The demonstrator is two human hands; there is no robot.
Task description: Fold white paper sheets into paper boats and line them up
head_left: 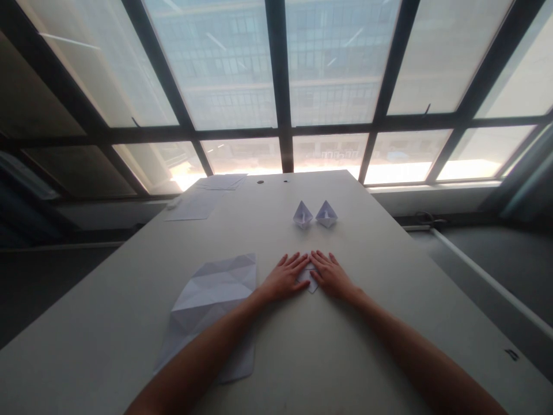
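My left hand [287, 278] lies flat with its fingers spread on the left part of a small folded white paper [311, 286]. On the paper's right part rests my right hand [332, 276], also flat and open. Both hands cover much of the paper, whose lower corner shows between the thumbs. Beyond the fingers stand two folded paper shapes, one on the left [302, 215] and one on the right [326, 214], side by side with pointed tops.
A large creased white sheet [211, 294] lies to the left, partly under my left forearm. More white sheets [196, 206] lie at the table's far left. The white table [276, 233] reaches toward the windows. A small dark mark [512, 354] is near its right edge.
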